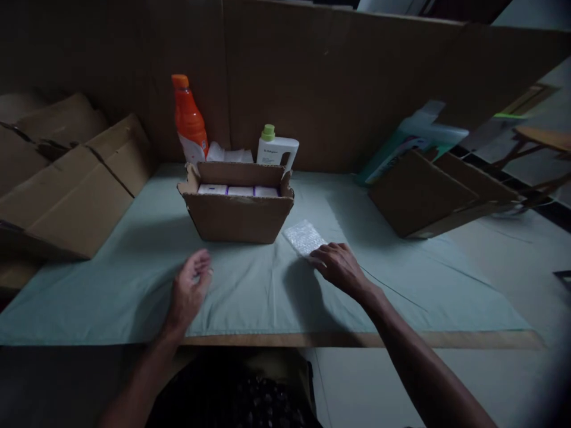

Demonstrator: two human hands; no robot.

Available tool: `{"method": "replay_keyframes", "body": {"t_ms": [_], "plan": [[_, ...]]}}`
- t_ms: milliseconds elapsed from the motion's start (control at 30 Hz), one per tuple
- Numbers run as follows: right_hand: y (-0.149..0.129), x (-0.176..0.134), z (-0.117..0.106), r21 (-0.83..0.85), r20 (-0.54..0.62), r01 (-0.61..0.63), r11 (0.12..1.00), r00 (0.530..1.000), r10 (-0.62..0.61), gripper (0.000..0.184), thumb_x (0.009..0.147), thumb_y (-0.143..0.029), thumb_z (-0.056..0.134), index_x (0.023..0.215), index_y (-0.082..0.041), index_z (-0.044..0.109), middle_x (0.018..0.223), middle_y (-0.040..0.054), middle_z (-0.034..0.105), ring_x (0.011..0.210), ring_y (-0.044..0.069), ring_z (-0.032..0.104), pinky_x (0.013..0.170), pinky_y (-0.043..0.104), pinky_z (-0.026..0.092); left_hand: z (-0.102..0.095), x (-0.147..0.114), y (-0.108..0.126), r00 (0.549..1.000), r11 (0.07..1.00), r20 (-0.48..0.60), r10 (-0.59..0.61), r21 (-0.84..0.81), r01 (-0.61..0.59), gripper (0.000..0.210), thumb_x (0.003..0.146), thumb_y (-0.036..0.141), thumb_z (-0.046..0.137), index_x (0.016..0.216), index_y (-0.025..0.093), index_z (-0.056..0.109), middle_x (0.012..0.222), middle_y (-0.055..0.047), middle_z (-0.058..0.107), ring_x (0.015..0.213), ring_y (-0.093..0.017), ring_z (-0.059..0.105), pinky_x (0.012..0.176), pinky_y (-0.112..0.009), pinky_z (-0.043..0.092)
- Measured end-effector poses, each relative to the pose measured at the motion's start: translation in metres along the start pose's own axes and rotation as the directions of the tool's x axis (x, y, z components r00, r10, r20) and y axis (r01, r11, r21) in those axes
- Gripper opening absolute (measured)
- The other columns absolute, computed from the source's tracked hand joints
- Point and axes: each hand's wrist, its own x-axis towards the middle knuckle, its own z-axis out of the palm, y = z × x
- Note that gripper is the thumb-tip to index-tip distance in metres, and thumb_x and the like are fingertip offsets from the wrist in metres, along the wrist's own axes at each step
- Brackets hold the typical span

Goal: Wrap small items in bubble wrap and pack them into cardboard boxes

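Observation:
My right hand (338, 267) pinches the near corner of a small piece of bubble wrap (305, 236) above the cloth, right of an open cardboard box (237, 220). White packs with purple edges (241, 191) sit in a row inside that box. In front of the box's left side is my left hand (191, 288), slightly blurred, its fingers loosely bent with a gap to the thumb and nothing in them. It touches neither the box nor the wrap.
Behind the box stand an orange bottle (190, 122), a white jug with a green cap (277, 148) and crumpled clear wrap (229, 155). Larger cardboard boxes (75, 196) lie at left. At right, another box (422, 199) holds teal bottles (404, 145). Tall cardboard (339, 83) walls the back.

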Motion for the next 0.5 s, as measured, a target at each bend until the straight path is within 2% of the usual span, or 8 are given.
{"method": "replay_keyframes", "body": {"t_ms": [33,100,167,267,300,333,400,500], "plan": [[-0.01,-0.004,0.003,0.02,-0.016,-0.041,0.999,0.999,0.042,0.019,0.092,-0.019,0.059,0.101,-0.017,0.076,0.099,0.0119,0.076,0.1,0.03,0.069,0.09,0.042,0.047,0.004,-0.016,0.001,0.996,0.999,0.09,-0.026,-0.03,0.029,0.046,0.082,0.04,0.061,0.121,0.016,0.061,0.118,-0.014,0.069,0.108,-0.026,0.067,0.097,-0.043,0.053],[-0.038,-0.009,0.007,0.146,-0.084,-0.071,0.987,0.993,0.084,0.022,0.094,-0.026,0.059,0.107,-0.016,0.074,0.101,0.013,0.076,0.091,0.027,0.071,0.081,0.037,0.05,0.015,-0.04,0.005,0.963,0.994,0.262,-0.065,-0.067,0.086,0.043,0.082,0.041,0.062,0.117,0.015,0.063,0.117,-0.015,0.07,0.102,-0.025,0.07,0.089,-0.04,0.056],[-0.07,-0.014,0.007,0.395,-0.135,0.006,0.919,0.989,0.051,0.038,0.095,-0.038,0.061,0.124,-0.016,0.067,0.113,0.0143,0.074,0.085,0.023,0.071,0.074,0.034,0.052,0.023,-0.051,0.009,0.94,0.99,0.333,-0.077,-0.088,0.113,0.047,0.083,0.042,0.063,0.122,0.015,0.061,0.123,-0.017,0.068,0.104,-0.025,0.07,0.086,-0.038,0.057],[-0.102,-0.021,-0.003,0.762,-0.174,0.162,0.627,0.984,-0.043,0.054,0.097,-0.053,0.055,0.138,-0.018,0.057,0.116,0.0129,0.073,0.084,0.02,0.072,0.069,0.032,0.055,0.02,-0.051,0.011,0.971,0.993,0.232,-0.052,-0.089,0.075,0.055,0.086,0.042,0.062,0.133,0.016,0.053,0.133,-0.018,0.063,0.114,-0.026,0.066,0.091,-0.039,0.056],[-0.105,-0.023,-0.006,0.818,-0.191,0.173,0.549,0.981,-0.024,0.053,0.098,-0.054,0.052,0.137,-0.018,0.058,0.112,0.012,0.074,0.085,0.021,0.072,0.068,0.031,0.056,0.016,-0.051,0.01,0.983,0.997,0.181,-0.03,-0.071,0.044,0.056,0.087,0.042,0.061,0.135,0.016,0.052,0.135,-0.018,0.062,0.116,-0.026,0.065,0.093,-0.04,0.056],[-0.104,-0.025,-0.008,0.837,-0.21,0.168,0.521,0.978,0.022,0.051,0.099,-0.053,0.05,0.135,-0.019,0.059,0.111,0.0115,0.074,0.088,0.021,0.072,0.069,0.032,0.056,0.011,-0.051,0.009,0.99,0.999,0.139,0.002,-0.036,0.003,0.055,0.088,0.043,0.06,0.136,0.016,0.051,0.135,-0.018,0.062,0.118,-0.027,0.064,0.096,-0.042,0.055],[-0.094,-0.028,-0.005,0.78,-0.253,0.137,0.611,0.962,0.106,0.045,0.099,-0.05,0.051,0.129,-0.019,0.063,0.118,0.0126,0.073,0.097,0.024,0.071,0.074,0.036,0.057,0.003,-0.055,0.007,0.991,0.99,0.089,0.104,0.084,-0.112,0.053,0.09,0.043,0.058,0.135,0.016,0.053,0.135,-0.017,0.062,0.122,-0.027,0.062,0.102,-0.044,0.051],[-0.079,-0.037,0.019,0.503,-0.29,0.051,0.863,0.95,0.112,0.043,0.092,-0.049,0.061,0.12,-0.018,0.068,0.135,0.0167,0.065,0.115,0.034,0.065,0.089,0.048,0.054,0.0,-0.066,0.003,0.954,0.902,0.077,0.29,0.311,-0.299,0.055,0.087,0.042,0.063,0.135,0.016,0.053,0.137,-0.016,0.059,0.129,-0.03,0.056,0.11,-0.047,0.046]]}}
